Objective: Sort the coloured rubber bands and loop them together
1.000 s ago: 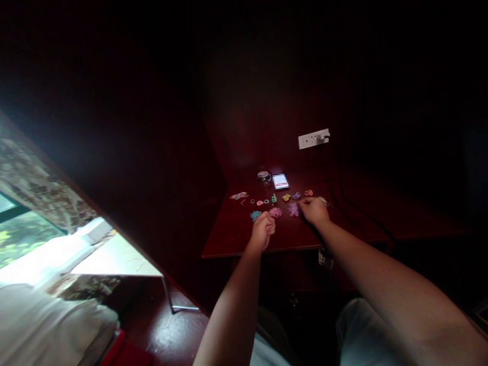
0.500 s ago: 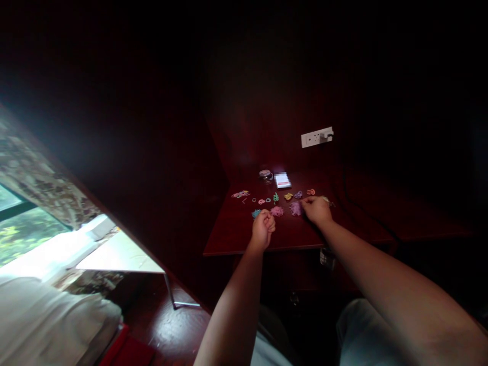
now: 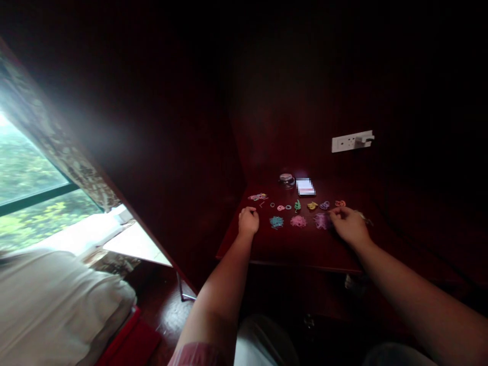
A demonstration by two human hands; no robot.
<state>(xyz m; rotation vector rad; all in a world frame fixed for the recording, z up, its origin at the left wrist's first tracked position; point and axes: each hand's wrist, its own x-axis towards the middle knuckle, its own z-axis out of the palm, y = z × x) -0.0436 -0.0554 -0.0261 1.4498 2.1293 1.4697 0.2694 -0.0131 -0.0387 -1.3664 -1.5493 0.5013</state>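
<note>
My left hand (image 3: pixel 248 221) rests near the table's left side with its fingers curled, below a mixed heap of coloured bands (image 3: pixel 258 196); anything inside it is hidden. At the right edge of a pile of purple elastic bands (image 3: pixel 321 221), my right hand (image 3: pixel 349 224) has thumb and forefinger pinched together. What that pinch holds is too small to make out. A teal pile (image 3: pixel 276 222) and a pink pile (image 3: pixel 298 221) lie between the hands. Behind them runs a row of small groups: pink rings (image 3: pixel 281 208), green bands (image 3: pixel 297 205), yellow (image 3: pixel 312 206), purple (image 3: pixel 325 205) and orange (image 3: pixel 340 203).
A clear round jar (image 3: pixel 286 179) and a phone with a lit screen (image 3: pixel 305 186) stand at the back of the dark red table (image 3: pixel 290 254). A socket strip with a plug (image 3: pixel 353 141) is on the wall. Left of the partition, a person's pale clothing (image 3: pixel 64 310) shows.
My left hand has moved left, away from the teal and pink piles, uncovering them. My right hand stays beside the purple pile. The camera view has turned left.
</note>
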